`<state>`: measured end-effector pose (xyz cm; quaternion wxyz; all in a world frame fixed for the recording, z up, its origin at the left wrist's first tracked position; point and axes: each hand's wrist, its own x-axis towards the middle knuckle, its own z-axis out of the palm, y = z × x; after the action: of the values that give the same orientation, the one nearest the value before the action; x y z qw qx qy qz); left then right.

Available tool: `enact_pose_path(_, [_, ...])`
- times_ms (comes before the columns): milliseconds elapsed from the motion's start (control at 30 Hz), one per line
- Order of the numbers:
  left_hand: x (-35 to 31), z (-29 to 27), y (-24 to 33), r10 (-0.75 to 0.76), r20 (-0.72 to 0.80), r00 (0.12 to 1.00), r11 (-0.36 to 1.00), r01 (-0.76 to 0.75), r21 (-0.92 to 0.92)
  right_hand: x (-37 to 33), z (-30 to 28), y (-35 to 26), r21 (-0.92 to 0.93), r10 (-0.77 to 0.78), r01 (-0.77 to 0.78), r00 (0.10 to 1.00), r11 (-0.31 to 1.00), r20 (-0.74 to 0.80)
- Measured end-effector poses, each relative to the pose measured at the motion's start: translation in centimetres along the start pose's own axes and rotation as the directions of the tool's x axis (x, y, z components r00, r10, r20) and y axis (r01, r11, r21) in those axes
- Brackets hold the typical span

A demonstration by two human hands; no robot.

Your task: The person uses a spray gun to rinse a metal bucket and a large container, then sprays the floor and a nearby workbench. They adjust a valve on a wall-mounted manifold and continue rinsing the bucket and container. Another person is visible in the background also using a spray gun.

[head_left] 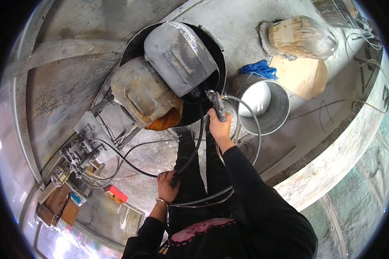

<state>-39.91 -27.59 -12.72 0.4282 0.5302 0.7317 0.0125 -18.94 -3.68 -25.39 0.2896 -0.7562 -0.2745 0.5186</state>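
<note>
My right hand is wrapped round the grip of a metal spray gun, with its nozzle end toward the shells. A pale hose loops from the gun to the right and back across my lap. My left hand rests by my thigh, fingers curled round a black hose that rises toward the gun. Ahead lie two rounded hollow shells: a grey one with a moulded ridge, and a stained brown-grey one with orange inside its open end. Both sit over a large dark round tub.
To my right stands a metal bucket with white inside, next to a blue cloth and a cardboard sheet. Beyond is a wrapped rounded form. Pump-like machinery with hoses stands left, near a red box.
</note>
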Motion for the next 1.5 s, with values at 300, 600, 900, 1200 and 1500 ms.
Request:
enact_pose_path(300, [-0.3,0.0,-0.3,0.030,-0.018,0.999,0.999,-0.030,-0.018,-0.1,0.6,1.4,0.040,0.082,-0.082,0.997,0.996,0.001])
enact_pose_path(600, [-0.6,0.1,-0.2,0.063,-0.056,0.996,0.998,-0.062,0.016,-0.4,-0.2,1.6,0.038,0.020,-0.020,1.000,0.999,-0.003])
enact_pose_path(900, [-0.9,0.0,0.3,0.017,-0.039,0.999,1.000,-0.016,0.025,-0.6,-0.3,1.1,0.072,0.043,-0.043,0.999,0.996,0.002])
enact_pose_path(1200, [-1.1,0.4,-0.1,0.017,-0.045,0.999,0.999,-0.015,0.028,-1.0,-0.1,1.8,0.079,0.033,-0.032,0.999,0.996,-0.005])
enact_pose_path(1500, [-0.9,-2.3,2.7,0.031,0.065,0.997,0.978,-0.043,0.206,-1.5,-0.6,0.8,0.071,0.028,-0.027,1.000,0.997,-0.009])
